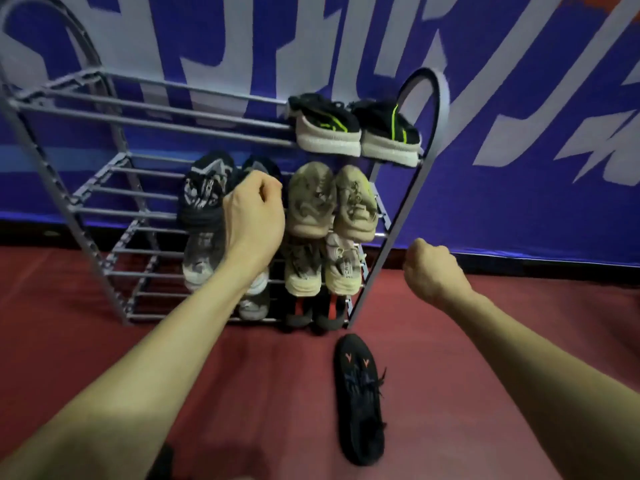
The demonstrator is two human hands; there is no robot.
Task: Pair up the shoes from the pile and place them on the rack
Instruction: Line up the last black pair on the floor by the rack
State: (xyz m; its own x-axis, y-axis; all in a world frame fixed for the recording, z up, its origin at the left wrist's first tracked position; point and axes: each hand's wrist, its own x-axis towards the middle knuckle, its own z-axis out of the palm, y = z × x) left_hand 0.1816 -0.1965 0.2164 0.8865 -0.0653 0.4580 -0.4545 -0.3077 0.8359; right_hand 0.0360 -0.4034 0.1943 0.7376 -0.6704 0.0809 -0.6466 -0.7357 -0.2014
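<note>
A grey metal rack (pixel 145 123) stands against a blue banner. Its top shelf holds a black pair with green stripes (pixel 325 123). The second shelf has a beige pair (pixel 311 199) and a black-and-grey shoe (pixel 204 188). My left hand (pixel 252 213) is curled over that shoe's dark partner (pixel 263 166), which is mostly hidden beneath it. My right hand (pixel 433 268) is a loose fist in the air beside the rack's right post, with nothing in it. A lone black shoe with orange marks (pixel 360 400) lies on the red floor in front of the rack.
Lower shelves carry a pale pair (pixel 301 271), a grey pair (pixel 199 261) and a black-and-red pair (pixel 329 313). The left halves of the rack's shelves show bare bars. The rack's arched right post (pixel 398 216) stands between my hands.
</note>
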